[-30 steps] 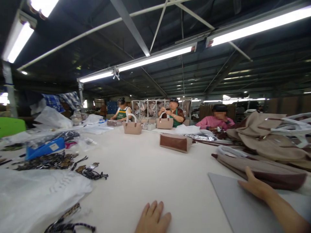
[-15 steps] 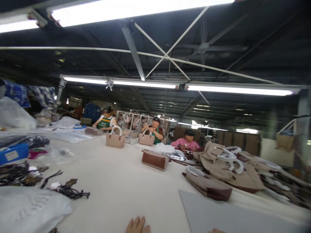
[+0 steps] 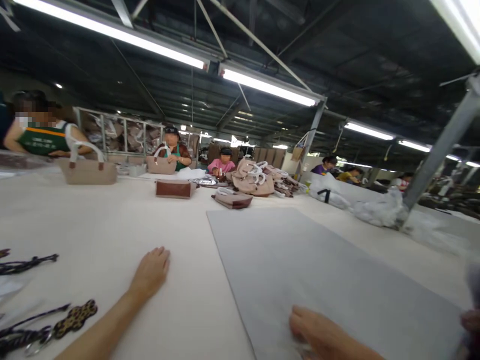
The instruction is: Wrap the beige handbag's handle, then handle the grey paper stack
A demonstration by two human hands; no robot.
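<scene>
My left hand lies flat on the cream tabletop, left of a large grey sheet; its fingers are extended and nothing is in it. Over the near part of that sheet is my right hand, blurred, with the fingers curled and partly hidden; whether it holds anything is unclear. Black cords with a leopard-print charm and metal rings rest at the lower left. Farther back lie a brown and beige bag on its side and another flattened bag.
Beige handbags stand at the back left, near a person in a green apron. Other people sit beyond the table. A bag pile is at the back, clear plastic and a slanted post at the right.
The view has swung right and down. Both hands now show more fully, with the left forearm in sight. The grey sheet shows more of its surface, and the leopard-print charm has come into view.
</scene>
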